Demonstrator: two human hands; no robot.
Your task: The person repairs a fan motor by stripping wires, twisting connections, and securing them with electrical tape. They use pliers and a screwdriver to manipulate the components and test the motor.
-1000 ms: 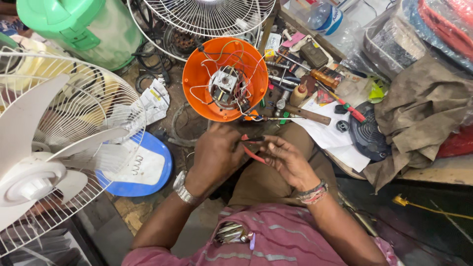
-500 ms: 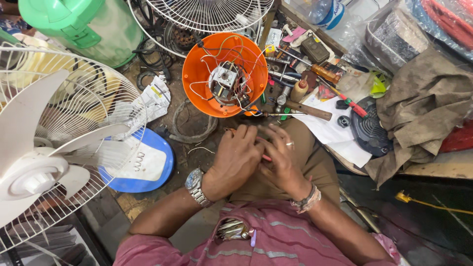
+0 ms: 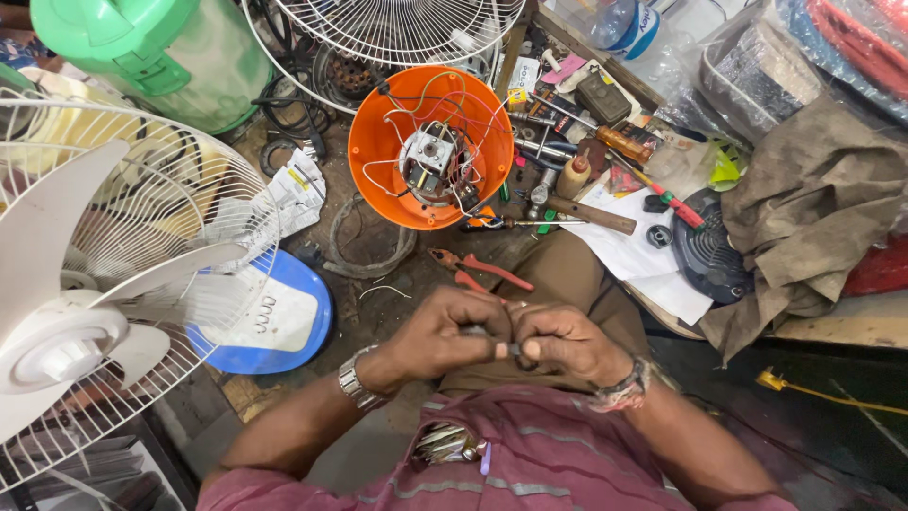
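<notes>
A big white fan (image 3: pixel 104 284) stands at the left, with a green jug (image 3: pixel 151 47) behind it. An orange bowl-shaped fan shell (image 3: pixel 430 147) sits in the middle, full of wires and a small motor (image 3: pixel 430 161). Red pliers (image 3: pixel 478 273) lie on the floor just in front of it. The left hand (image 3: pixel 445 331) and the right hand (image 3: pixel 563 341) meet over the person's lap, fingertips touching. Both are curled shut and pinch a tiny dark part (image 3: pixel 511 348) between them. It is too small to tell what it is.
</notes>
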